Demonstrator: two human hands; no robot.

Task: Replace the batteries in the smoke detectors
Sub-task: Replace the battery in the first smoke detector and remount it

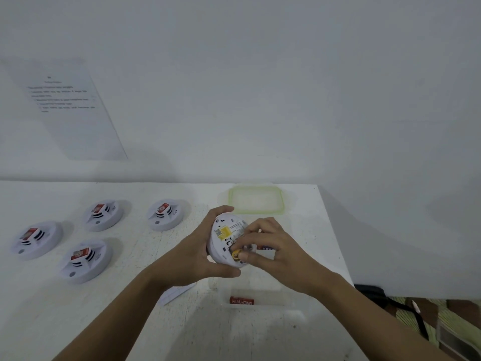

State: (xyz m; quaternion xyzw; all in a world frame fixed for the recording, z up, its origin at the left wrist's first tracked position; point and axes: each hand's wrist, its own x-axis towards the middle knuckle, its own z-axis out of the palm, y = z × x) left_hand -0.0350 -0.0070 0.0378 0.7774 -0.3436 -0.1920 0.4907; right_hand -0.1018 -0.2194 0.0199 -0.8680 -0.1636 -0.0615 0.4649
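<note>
The left hand is wrapped round the rim of a smoke detector, holding it up off the bench with its back turned to the person, yellow label showing. The right hand has its fingertips pinched on a battery at the lower edge of the back, where the compartment seems to be; whether it is going in or coming out I cannot tell. To do this well, I would keep the left grip firm so the body does not twist, check the battery's ends against the markings, and press it flat rather than at a slant. Below the hands sits a clear tub with a red battery pack in it, its green-rimmed lid lying further back. Four more detectors rest face up on the left, each with a small red box on top. The bench is white and scuffed, set against a plain white wall with a printed sheet stuck on it.
</note>
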